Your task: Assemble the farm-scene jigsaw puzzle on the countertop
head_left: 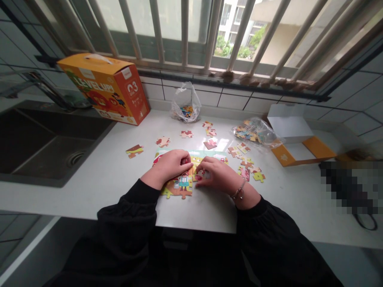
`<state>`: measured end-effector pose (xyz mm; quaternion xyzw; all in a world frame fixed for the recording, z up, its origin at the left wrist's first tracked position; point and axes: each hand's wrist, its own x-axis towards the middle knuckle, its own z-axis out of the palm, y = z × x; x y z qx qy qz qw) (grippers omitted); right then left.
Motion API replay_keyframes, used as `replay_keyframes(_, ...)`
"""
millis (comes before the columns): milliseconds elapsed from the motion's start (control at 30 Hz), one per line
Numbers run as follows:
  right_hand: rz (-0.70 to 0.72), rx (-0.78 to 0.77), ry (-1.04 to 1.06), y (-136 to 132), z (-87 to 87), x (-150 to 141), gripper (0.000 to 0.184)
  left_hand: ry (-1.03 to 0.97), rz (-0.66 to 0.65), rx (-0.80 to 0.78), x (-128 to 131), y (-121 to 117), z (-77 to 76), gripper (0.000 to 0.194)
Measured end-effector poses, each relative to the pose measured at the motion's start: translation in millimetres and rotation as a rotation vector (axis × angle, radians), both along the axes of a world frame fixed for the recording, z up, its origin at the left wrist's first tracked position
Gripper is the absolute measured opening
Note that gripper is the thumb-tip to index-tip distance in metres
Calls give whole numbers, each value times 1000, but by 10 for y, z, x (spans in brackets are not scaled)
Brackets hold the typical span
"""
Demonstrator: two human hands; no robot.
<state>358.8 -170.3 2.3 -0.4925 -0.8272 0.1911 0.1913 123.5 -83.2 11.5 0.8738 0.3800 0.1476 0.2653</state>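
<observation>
A partly joined jigsaw puzzle [178,187] lies on the white counter, showing a figure in blue overalls on brown and green ground. My left hand [172,165] rests over its left part, fingers curled down against it and thumb pointing right. At the puzzle's inner edge, my right hand [217,175] has thumb and fingers closed around a pink and green puzzle piece [199,175]. That piece touches or nearly touches the joined part; which of the two I cannot tell. Both hands cover much of the puzzle's middle.
Loose pieces lie around, including a brown-green one [134,151] at left and a yellow-green one [259,177] at right. Behind are two plastic bags of pieces [186,104] [254,131], an orange box [104,89] and an open carton [299,149]. A dark sink [56,175] borders the left.
</observation>
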Motion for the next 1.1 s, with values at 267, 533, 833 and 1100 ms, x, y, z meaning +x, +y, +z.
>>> replay_keyframes(267, 29, -38, 36, 12, 7, 34, 36, -2, -35, 17, -3, -10, -13, 21)
replay_keyframes(533, -88, -46, 10, -18, 46, 75, 58, -2, -30, 17, -9, 8, -47, 22)
replay_keyframes(833, -55, -74, 26, -6, 48, 159, 36, -8, -52, 27, 9, -10, -47, 21)
replay_keyframes(1100, -31, -63, 22, 1, 38, 172, 29, -20, -97, 6, 10, 4, -84, 20)
